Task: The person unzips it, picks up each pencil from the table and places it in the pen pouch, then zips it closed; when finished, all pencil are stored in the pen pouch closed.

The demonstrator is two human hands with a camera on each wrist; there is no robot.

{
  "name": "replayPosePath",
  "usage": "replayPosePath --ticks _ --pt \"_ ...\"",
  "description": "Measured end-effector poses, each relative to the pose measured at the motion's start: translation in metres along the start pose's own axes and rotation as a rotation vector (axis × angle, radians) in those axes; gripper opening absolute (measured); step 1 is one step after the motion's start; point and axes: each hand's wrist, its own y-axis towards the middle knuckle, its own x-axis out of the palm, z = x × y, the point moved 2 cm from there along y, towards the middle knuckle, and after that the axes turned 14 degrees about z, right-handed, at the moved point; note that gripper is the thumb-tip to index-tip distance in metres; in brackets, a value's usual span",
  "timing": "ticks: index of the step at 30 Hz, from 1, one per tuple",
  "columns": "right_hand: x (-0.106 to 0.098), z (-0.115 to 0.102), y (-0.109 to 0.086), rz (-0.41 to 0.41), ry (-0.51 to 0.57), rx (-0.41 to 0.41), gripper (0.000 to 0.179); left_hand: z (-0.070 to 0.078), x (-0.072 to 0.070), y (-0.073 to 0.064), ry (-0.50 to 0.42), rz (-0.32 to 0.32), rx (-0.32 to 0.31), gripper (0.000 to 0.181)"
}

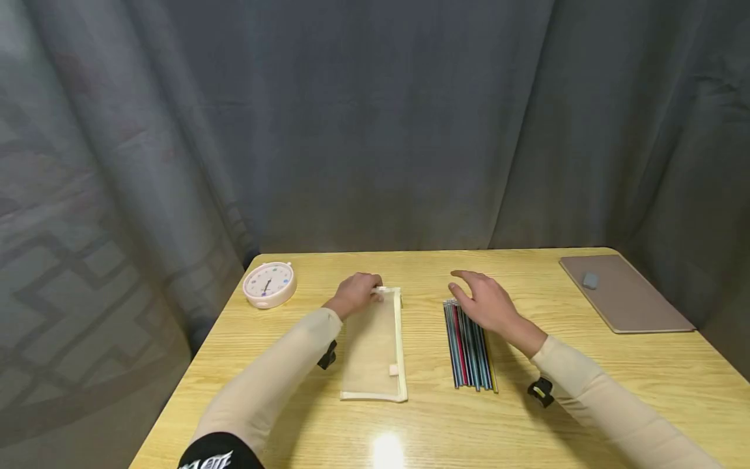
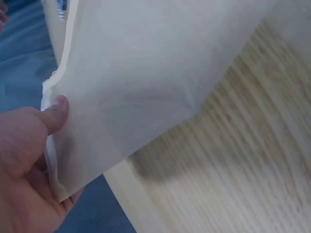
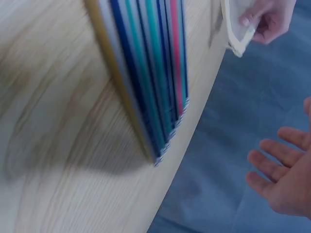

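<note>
A translucent cream zip pouch point(image 1: 370, 355) lies on the table in front of me in the head view. My left hand point(image 1: 355, 293) grips its far edge; in the left wrist view the thumb lies over the pouch point(image 2: 131, 63) and the fingers are behind it, with that end lifted off the wood. To the right, a row of slim pencils point(image 1: 467, 352), mostly blue and green with one red and one yellow, lies side by side. Over their far ends hovers my right hand point(image 1: 489, 303), fingers spread and holding nothing. In the right wrist view this hand point(image 3: 289, 167) stays apart from the pencils point(image 3: 146, 63).
A round pink clock point(image 1: 269, 285) stands at the table's far left. On the far right lies a brownish-pink mat point(image 1: 633, 296) with a small grey object point(image 1: 590, 281) on it. Grey curtains point(image 1: 375, 130) hang behind the wooden table point(image 1: 433, 430).
</note>
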Motion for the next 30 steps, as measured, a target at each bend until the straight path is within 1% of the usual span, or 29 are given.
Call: replayPosePath --ticks 4,6,10,12,14,18,23,27,30 --pt "0.002 -0.01 0.001 -0.027 0.076 -0.022 0.041 0.003 -0.007 -0.003 -0.133 0.008 -0.013 0.024" --pt "0.005 -0.017 0.001 -0.045 0.119 -0.033 0.041 0.005 -0.01 -0.005 -0.19 0.01 -0.007 0.024" --pt "0.013 -0.036 0.003 -0.119 0.168 -0.017 0.044 0.007 -0.015 -0.007 -0.275 0.015 0.021 0.022" --pt "0.017 -0.044 0.005 -0.156 0.176 -0.007 0.045 0.008 -0.019 -0.007 -0.31 0.017 0.032 0.021" --pt "0.02 -0.049 0.009 -0.176 0.175 -0.002 0.045 0.01 -0.022 -0.008 -0.342 0.02 0.034 0.019" --pt "0.027 -0.052 0.014 -0.196 0.16 0.029 0.044 0.012 -0.026 -0.01 -0.39 0.034 0.044 0.017" --pt "0.036 -0.049 0.015 -0.229 0.165 0.075 0.04 0.011 -0.027 -0.013 -0.424 0.034 0.034 0.016" --pt "0.04 -0.048 0.016 -0.21 0.189 0.083 0.036 0.009 -0.029 -0.015 -0.449 0.049 0.026 0.014" --pt "0.043 -0.049 0.017 -0.19 0.222 0.071 0.032 0.008 -0.03 -0.016 -0.462 0.053 0.018 0.013"
